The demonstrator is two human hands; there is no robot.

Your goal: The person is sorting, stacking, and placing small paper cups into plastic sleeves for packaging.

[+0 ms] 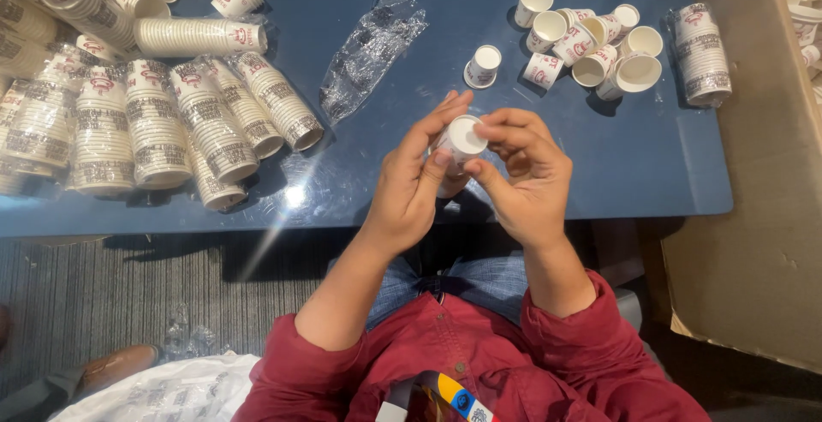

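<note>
we hold one small white paper cup (462, 138) between both hands, left hand (411, 184) fingers closed round its side, right hand (524, 174) pinching its rim, loose cups (591, 41) beyond right hand, wrapped stacks (154, 122) beyond left

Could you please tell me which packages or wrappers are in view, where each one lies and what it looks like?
Wrapped cup stacks: table's left side, clear sleeves over white cups with red and dark print.
Empty wrapper: table's middle, crumpled clear plastic.
Wrapped stack: table's right edge, short, clear film.
Cardboard box: right of table, brown.
Plastic bag: floor, lower left, whitish.
</note>
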